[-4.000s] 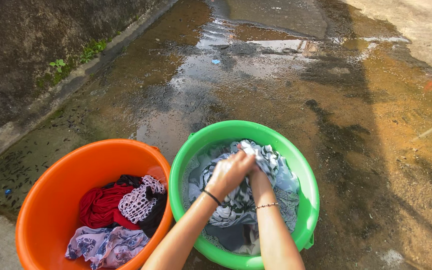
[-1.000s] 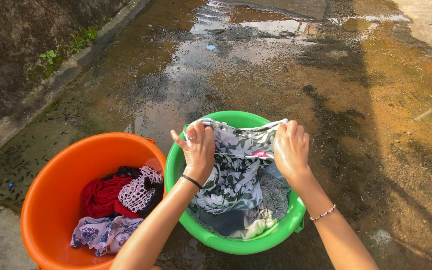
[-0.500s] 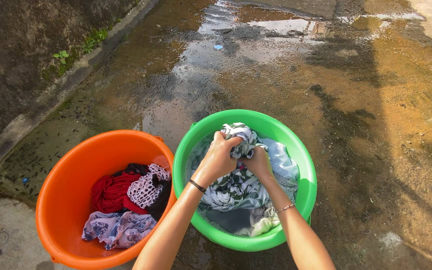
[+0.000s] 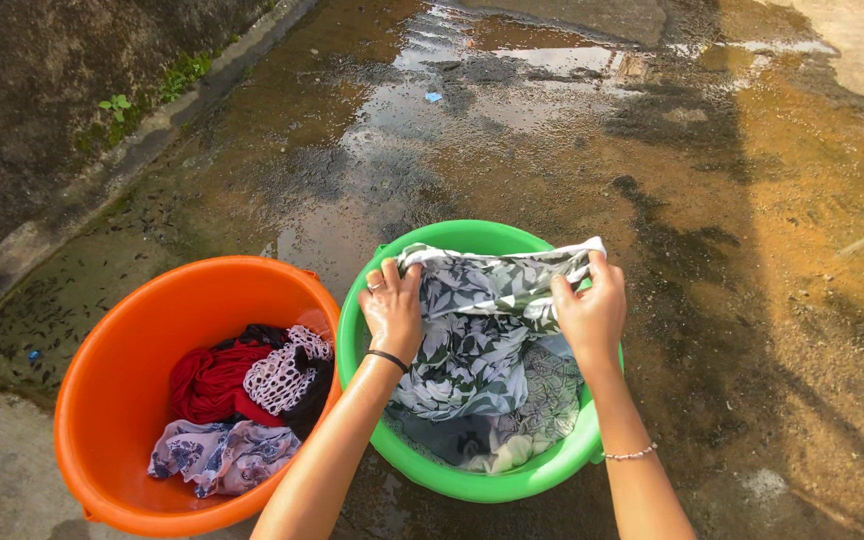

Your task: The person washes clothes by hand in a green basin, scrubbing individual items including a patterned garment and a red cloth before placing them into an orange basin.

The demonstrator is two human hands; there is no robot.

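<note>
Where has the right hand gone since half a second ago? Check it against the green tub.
Yes. The right hand moved right, from the middle of the green tub to its right rim, stretching the leaf-print cloth.

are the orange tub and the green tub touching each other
Touching. In the head view, the orange tub's rim meets the green tub's rim with no gap visible between them.
</note>
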